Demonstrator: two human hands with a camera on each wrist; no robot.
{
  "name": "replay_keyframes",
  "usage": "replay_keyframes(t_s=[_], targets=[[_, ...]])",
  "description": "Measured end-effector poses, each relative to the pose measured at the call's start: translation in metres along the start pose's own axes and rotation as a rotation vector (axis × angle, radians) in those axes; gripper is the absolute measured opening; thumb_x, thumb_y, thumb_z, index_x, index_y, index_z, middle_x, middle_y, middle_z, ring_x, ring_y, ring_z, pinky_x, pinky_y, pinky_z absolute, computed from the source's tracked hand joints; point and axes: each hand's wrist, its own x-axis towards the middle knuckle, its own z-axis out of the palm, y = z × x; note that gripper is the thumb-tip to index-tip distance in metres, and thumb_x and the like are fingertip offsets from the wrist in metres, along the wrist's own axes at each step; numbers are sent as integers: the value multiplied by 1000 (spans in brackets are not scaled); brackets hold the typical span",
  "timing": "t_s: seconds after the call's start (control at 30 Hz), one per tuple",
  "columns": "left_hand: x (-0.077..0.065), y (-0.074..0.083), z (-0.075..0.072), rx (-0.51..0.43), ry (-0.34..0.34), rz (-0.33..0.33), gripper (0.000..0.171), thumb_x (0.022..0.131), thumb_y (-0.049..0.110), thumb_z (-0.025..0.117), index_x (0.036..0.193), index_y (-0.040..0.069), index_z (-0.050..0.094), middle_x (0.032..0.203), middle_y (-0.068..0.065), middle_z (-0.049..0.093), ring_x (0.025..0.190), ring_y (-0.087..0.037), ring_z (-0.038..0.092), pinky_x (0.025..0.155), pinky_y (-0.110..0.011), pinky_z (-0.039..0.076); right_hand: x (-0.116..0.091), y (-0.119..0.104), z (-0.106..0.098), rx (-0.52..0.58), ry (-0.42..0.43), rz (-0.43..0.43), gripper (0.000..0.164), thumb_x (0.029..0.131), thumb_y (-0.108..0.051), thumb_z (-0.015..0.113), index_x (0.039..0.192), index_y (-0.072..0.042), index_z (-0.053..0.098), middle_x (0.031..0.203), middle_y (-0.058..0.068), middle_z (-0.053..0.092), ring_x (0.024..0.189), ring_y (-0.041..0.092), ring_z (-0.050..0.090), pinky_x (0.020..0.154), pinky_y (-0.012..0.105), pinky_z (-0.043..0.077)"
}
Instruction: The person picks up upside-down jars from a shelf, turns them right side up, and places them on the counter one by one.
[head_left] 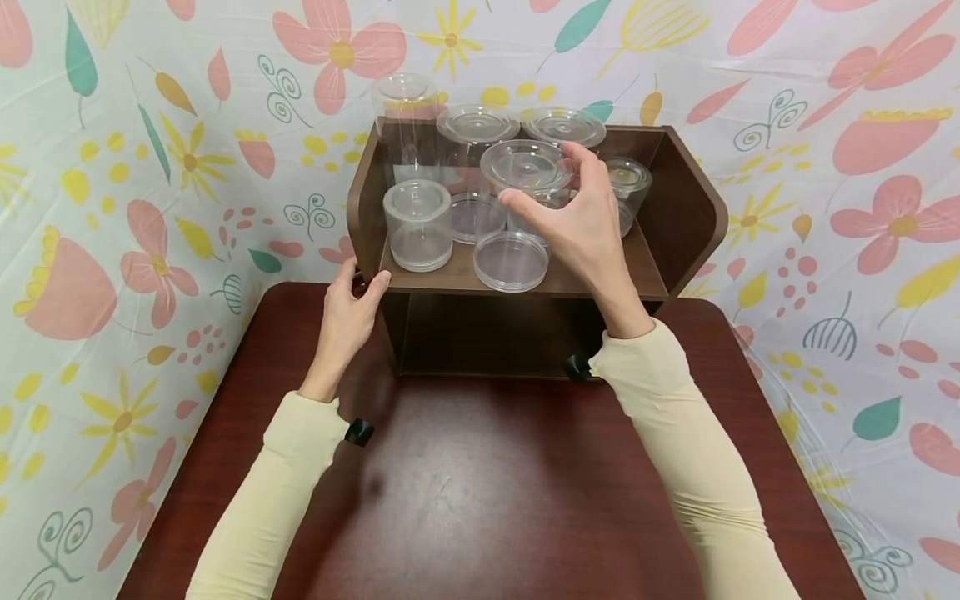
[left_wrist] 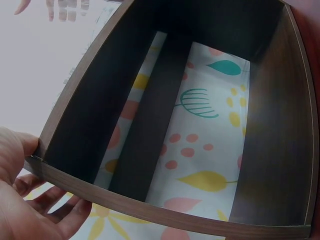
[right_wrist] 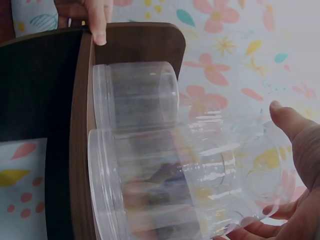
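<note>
A brown two-level shelf (head_left: 450,279) stands on the table. My left hand (head_left: 351,308) grips its left side at the middle board, thumb in front and fingers on the outer side; the left wrist view shows this hand (left_wrist: 45,195) around the panel edge. My right hand (head_left: 588,225) curls around the upper end of a tall clear jar (head_left: 512,265) at the board's front edge. In the right wrist view, thumb and fingers of this hand (right_wrist: 305,170) lie on opposite sides of the jar (right_wrist: 150,185). A shorter clear jar (head_left: 418,233) stands left of it.
Behind stand several more clear jars, among them a tall narrow jar (head_left: 408,125) at the left and a small jar (head_left: 628,179) at the right. Flowered sheets (head_left: 150,167) hang close around the dark red table (head_left: 450,500). The lower compartment (left_wrist: 215,135) has an open-slatted back.
</note>
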Motion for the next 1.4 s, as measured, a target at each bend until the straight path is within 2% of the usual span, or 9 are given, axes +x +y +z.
replay_keyframes(t_s=[0.6, 1.0, 1.4], targets=[[1, 0, 2, -1, -6, -11, 43, 104, 23, 63, 138, -2, 55, 132, -23, 58, 122, -34, 59, 102, -47, 47, -3, -4, 2, -51, -12, 25, 102, 77, -59, 82, 156, -10, 41, 146, 9, 49, 132, 21, 45, 111, 34, 32], [0, 0, 2, -2, -14, 12, 45, 104, 27, 63, 138, -2, 55, 131, -22, 60, 118, -32, 61, 98, -47, 49, -6, -3, 1, -42, 41, -11, 97, 76, -56, 82, 150, -5, 46, 137, 12, 53, 125, 25, 48, 106, 37, 36], [-1, -1, 1, -17, -2, 14, 45, 104, 26, 64, 138, -2, 55, 133, -22, 58, 119, -32, 61, 98, -47, 49, -15, 3, -1, 45, 106, -47, 94, 76, -49, 85, 149, -2, 49, 144, 12, 55, 131, 23, 51, 111, 33, 34]])
